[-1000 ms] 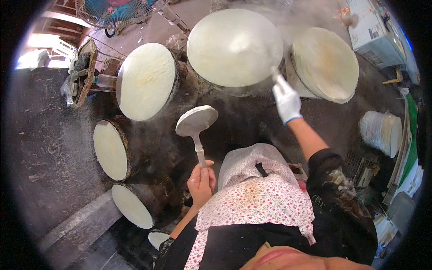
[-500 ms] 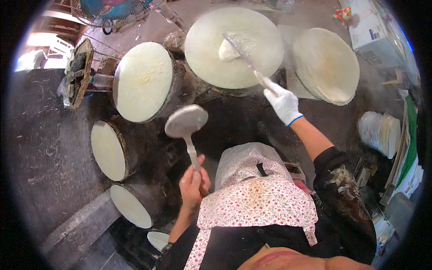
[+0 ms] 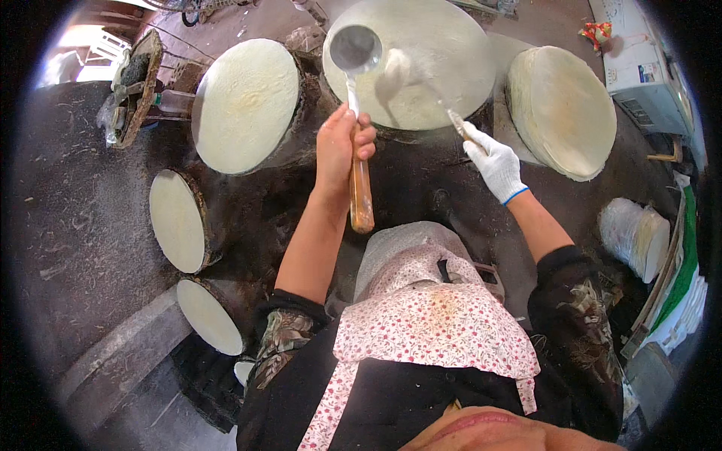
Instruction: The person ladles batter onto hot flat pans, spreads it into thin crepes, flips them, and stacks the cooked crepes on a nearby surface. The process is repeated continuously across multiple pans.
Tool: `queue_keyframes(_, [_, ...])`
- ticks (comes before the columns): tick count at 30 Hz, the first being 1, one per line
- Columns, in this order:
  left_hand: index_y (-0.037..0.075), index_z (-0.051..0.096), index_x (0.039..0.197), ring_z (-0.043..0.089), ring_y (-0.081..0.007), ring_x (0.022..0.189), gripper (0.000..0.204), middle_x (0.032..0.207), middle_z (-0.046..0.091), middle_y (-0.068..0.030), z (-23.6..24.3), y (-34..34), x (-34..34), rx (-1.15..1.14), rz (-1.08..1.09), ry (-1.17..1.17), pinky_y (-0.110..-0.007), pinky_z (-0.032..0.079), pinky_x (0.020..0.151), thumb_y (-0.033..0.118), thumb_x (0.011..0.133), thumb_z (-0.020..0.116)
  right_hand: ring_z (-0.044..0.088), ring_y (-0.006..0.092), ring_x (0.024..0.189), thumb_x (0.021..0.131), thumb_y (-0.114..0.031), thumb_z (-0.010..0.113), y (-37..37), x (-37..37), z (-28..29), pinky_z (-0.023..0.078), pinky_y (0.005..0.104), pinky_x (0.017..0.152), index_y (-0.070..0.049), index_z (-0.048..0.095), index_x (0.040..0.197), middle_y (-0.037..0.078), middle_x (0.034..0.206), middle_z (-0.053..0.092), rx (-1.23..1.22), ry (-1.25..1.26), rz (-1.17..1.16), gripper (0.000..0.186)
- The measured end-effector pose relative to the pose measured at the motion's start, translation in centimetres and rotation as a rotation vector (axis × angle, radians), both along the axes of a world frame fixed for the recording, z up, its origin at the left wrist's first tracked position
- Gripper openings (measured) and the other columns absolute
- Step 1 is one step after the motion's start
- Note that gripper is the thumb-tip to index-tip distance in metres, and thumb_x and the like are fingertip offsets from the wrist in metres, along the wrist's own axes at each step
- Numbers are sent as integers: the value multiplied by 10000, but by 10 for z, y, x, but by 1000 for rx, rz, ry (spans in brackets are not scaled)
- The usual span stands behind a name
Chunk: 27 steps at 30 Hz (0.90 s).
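In my bare left hand, fingers wrapped round its wooden handle, is a round metal ladle. Its grey head hangs over the left part of a large pale pancake, which lies on a round griddle at the far middle. My right hand, in a white glove, grips a long thin spatula by its handle. The spatula's blade is smeared by motion and reaches over the same pancake. A soft white lump of batter or dough shows there, blurred, with a grey shadow beside it.
Another pale pancake lies on a griddle at the left. Smaller round ones curve down the left side. A stack of pancakes stands at the right, near a white box. A wrapped bundle sits farther right.
My left hand has risen and moved forward, carrying the ladle over the large pancake. My right hand has drawn slightly back with the spatula. The whole view has shifted a little.
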<state>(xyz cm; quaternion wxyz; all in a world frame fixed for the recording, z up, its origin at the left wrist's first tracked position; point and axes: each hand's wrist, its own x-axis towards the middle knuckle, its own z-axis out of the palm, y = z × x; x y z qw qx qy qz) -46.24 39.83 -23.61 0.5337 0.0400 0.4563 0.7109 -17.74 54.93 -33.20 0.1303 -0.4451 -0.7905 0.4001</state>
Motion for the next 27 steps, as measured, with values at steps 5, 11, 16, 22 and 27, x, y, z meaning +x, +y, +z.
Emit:
queue_keyframes(5, [28, 545, 1158, 434, -48, 642, 143, 937, 533, -32, 2, -5, 27, -118, 56, -20, -189, 384, 479, 117, 1112, 444, 720, 183, 1176, 1005, -274, 706, 2, -21, -7, 520, 293, 1011, -149, 668, 1415, 103, 1321, 737, -147, 78, -65, 431])
queue_keyframes(11, [-1, 514, 1081, 454, -53, 647, 130, 912, 507, -38, 8, 8, 42, -195, 179, -280, -194, 411, 508, 106, 1111, 447, 517, 23, 624, 1029, -209, 690, -13, -49, 24, 431, 204, 543, -120, 678, 1424, -67, 871, 649, -625, 177, -33, 406])
queue_keyframes(16, [11, 504, 1208, 414, -26, 599, 146, 903, 469, -8, 53, -39, 21, 226, 108, -844, -165, 369, 430, 111, 1109, 464, 420, 9, 513, 1044, -202, 667, -21, -41, 107, 297, 196, 405, -55, 640, 1441, -88, 725, 537, -760, 393, -117, 424])
queue_keyframes(22, [6, 504, 1328, 394, -22, 595, 243, 915, 467, -10, 71, -42, 9, 225, 113, -758, -153, 354, 402, 128, 1123, 458, 360, 25, 422, 1078, -256, 623, -3, -12, 174, 290, 209, 345, -25, 572, 1487, -28, 631, 500, -556, 621, -245, 473])
queue_keyframes(27, [0, 491, 1365, 384, -12, 595, 283, 902, 453, -7, 73, -64, 4, 334, 43, -698, -151, 367, 406, 154, 1129, 472, 362, 24, 428, 1069, -258, 641, 6, -31, 123, 284, 213, 349, -57, 629, 1445, -41, 642, 517, -469, 587, -388, 426])
